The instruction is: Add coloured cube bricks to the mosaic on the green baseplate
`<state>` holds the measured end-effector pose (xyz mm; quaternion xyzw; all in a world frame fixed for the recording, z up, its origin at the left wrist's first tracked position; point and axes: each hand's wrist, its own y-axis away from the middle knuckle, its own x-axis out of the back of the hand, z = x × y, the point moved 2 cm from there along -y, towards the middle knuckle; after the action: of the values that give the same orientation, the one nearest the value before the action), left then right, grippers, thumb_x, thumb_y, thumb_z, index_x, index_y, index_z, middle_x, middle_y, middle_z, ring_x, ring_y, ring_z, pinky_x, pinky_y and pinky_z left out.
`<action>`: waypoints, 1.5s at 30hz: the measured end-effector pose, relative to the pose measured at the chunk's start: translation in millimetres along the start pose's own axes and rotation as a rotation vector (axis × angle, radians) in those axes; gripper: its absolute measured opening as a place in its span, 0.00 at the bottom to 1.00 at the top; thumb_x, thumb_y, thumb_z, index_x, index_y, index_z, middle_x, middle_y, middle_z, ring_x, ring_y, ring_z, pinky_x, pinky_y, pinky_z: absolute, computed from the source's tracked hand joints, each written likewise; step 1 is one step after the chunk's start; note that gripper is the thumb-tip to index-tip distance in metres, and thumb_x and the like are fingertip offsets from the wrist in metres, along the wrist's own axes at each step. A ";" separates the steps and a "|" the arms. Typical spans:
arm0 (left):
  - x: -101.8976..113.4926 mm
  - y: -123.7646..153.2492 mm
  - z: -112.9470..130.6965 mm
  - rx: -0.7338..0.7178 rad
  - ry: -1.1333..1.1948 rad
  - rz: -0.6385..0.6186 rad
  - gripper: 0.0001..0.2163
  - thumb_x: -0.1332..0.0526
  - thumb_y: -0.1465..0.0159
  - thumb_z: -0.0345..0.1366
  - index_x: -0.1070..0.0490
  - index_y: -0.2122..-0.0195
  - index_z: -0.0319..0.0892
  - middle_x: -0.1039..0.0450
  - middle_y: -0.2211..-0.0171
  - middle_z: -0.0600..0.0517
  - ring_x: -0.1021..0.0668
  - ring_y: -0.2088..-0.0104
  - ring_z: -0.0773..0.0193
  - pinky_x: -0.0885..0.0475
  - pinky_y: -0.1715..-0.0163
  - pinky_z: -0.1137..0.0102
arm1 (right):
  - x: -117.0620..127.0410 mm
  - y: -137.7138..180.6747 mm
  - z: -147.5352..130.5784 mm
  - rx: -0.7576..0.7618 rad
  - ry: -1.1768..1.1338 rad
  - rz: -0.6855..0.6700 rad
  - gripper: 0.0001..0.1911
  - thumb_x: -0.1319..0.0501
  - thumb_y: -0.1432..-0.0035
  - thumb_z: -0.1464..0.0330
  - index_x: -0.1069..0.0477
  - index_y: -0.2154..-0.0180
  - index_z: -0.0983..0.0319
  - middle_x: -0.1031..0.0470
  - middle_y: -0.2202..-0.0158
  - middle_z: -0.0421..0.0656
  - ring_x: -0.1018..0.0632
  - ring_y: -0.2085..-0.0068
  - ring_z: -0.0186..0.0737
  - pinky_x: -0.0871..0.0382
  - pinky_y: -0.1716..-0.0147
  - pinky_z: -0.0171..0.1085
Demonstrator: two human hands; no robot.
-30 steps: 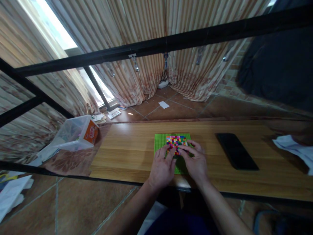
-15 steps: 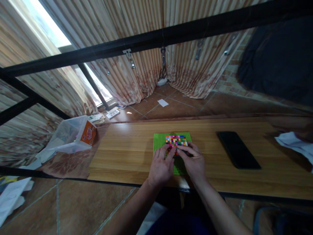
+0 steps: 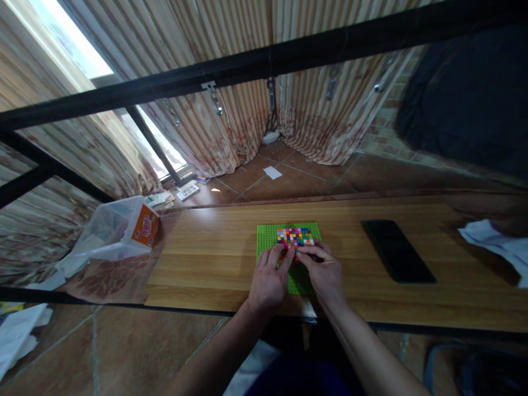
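A green studded baseplate [image 3: 266, 236] lies on the wooden table board in front of me. Many small coloured bricks [image 3: 295, 235] form a multicoloured block on its upper part. My left hand [image 3: 270, 273] rests over the lower left of that block, thumb and fingers bent and touching the bricks. From the right, my right hand [image 3: 326, 272] reaches in with its fingers pinched at the block's lower edge, close to the left thumb. Whatever sits between the fingertips is too small and too covered to name. Part of the lower baseplate is hidden under both hands.
On the wooden board [image 3: 198, 247], a black phone-like slab [image 3: 398, 252] lies to the right, with crumpled white paper [image 3: 495, 242] beyond it. A clear plastic tub [image 3: 111, 225] with an orange label stands left. A black metal bar [image 3: 239, 67] crosses above, before the curtains.
The whole view has shifted slightly, so things appear a little further left. Both hands stay at the lower edge of the bricks with hardly any change of pose.
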<state>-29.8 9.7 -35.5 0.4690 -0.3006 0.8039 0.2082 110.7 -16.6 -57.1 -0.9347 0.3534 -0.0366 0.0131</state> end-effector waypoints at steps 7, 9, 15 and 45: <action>-0.6 3.4 -1.1 0.005 0.000 -0.014 0.24 0.49 0.36 0.28 0.38 0.38 0.48 0.38 0.41 0.43 0.31 0.45 0.50 0.35 0.44 0.53 | -2.0 1.1 -1.1 0.030 0.007 0.013 0.12 0.32 0.55 0.57 0.21 0.72 0.58 0.26 0.56 0.46 0.27 0.50 0.46 0.33 0.51 0.45; 1.8 4.4 -0.1 0.013 0.020 -0.012 0.25 0.49 0.36 0.28 0.39 0.38 0.48 0.38 0.40 0.43 0.31 0.45 0.51 0.35 0.44 0.52 | -0.1 0.4 -1.2 0.035 -0.008 0.002 0.12 0.32 0.55 0.57 0.21 0.71 0.58 0.26 0.57 0.46 0.27 0.51 0.45 0.33 0.51 0.46; 9.8 5.2 6.5 0.034 0.077 0.070 0.25 0.49 0.35 0.30 0.43 0.36 0.43 0.40 0.39 0.40 0.34 0.42 0.50 0.38 0.42 0.51 | 31.7 0.2 8.3 0.050 -0.024 0.035 0.15 0.34 0.52 0.56 0.21 0.67 0.60 0.25 0.54 0.48 0.25 0.53 0.46 0.33 0.49 0.49; -14.3 -74.7 32.7 0.002 0.395 -0.071 0.37 0.39 0.40 0.50 0.46 0.35 0.34 0.48 0.34 0.34 0.49 0.33 0.40 0.65 0.36 0.47 | 56.4 19.8 16.1 0.189 0.374 -0.172 0.10 0.44 0.38 0.63 0.26 0.64 0.58 0.25 0.58 0.45 0.25 0.56 0.42 0.31 0.54 0.41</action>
<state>43.6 41.5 -14.1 0.3126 -0.2363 0.8729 0.2907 141.1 -68.8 -70.9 -0.9329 0.2638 -0.2430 0.0318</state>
